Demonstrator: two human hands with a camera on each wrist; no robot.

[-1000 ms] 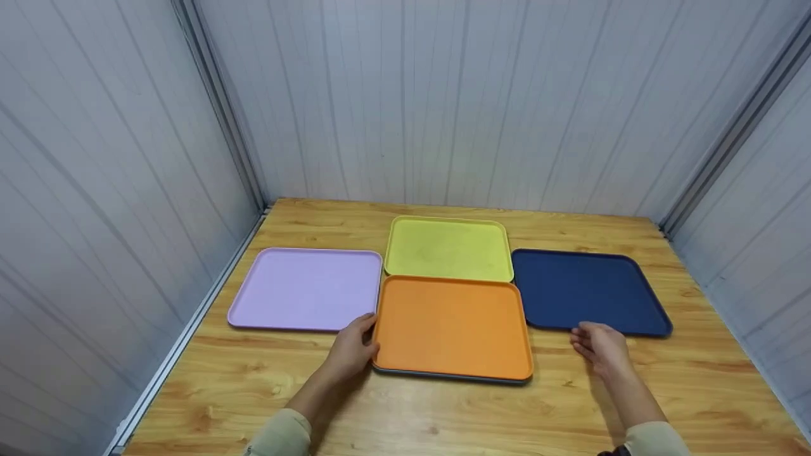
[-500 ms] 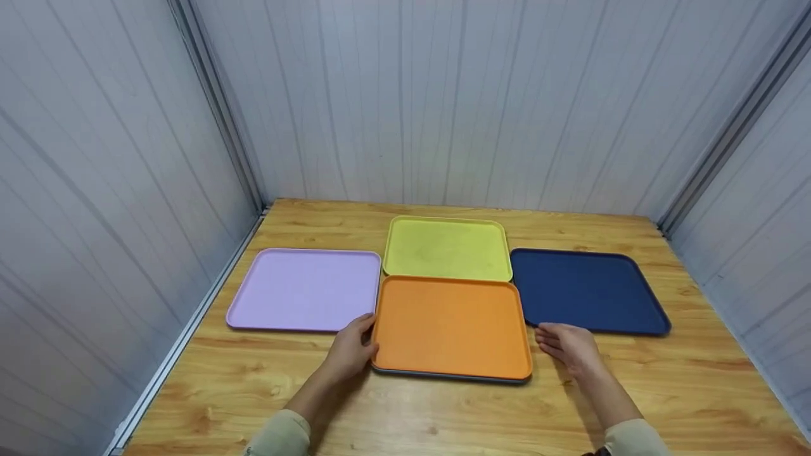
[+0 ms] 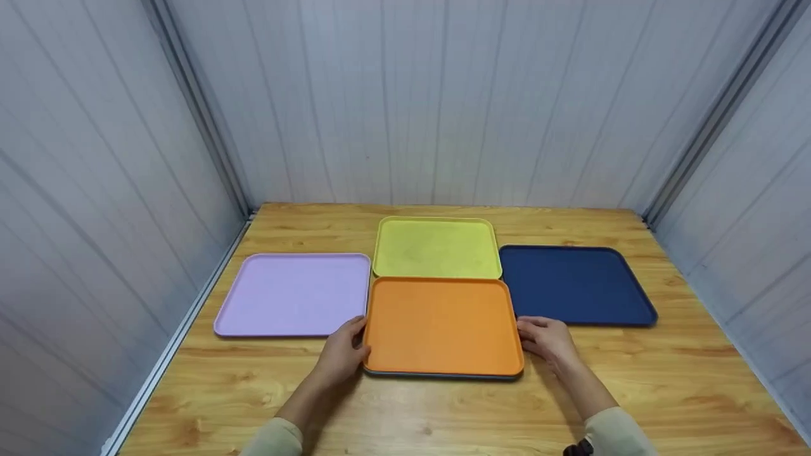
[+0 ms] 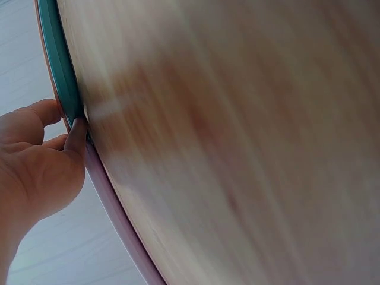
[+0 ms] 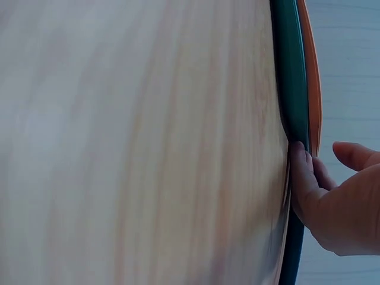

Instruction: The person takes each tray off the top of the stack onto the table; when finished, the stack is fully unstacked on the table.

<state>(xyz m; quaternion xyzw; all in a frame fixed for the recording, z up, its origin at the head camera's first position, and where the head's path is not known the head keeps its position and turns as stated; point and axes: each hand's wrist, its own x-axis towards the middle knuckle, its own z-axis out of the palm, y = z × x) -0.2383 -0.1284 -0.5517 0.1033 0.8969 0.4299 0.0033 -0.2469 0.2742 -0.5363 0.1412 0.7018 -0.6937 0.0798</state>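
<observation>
An orange tray (image 3: 443,326) lies on top of a teal tray (image 5: 291,71) in the middle of the table; in the head view just a dark strip of the lower one shows. At the stack's left edge my left hand (image 3: 342,351) grips both trays, thumb on the orange rim and fingers low against the teal one, as the left wrist view shows. My right hand (image 3: 550,342) touches the stack's right edge with its fingertips. Its thumb (image 5: 350,154) stays apart from the orange rim.
A lilac tray (image 3: 294,294) lies to the left, a yellow tray (image 3: 437,247) behind the stack, and a navy tray (image 3: 576,285) to the right. All sit close to the stack on the wooden table (image 3: 418,418). Pale panel walls (image 3: 412,101) enclose the back and sides.
My right hand has moved left from in front of the navy tray to the right edge of the orange tray. The left hand has kept its grip, and the trays lie where they were.
</observation>
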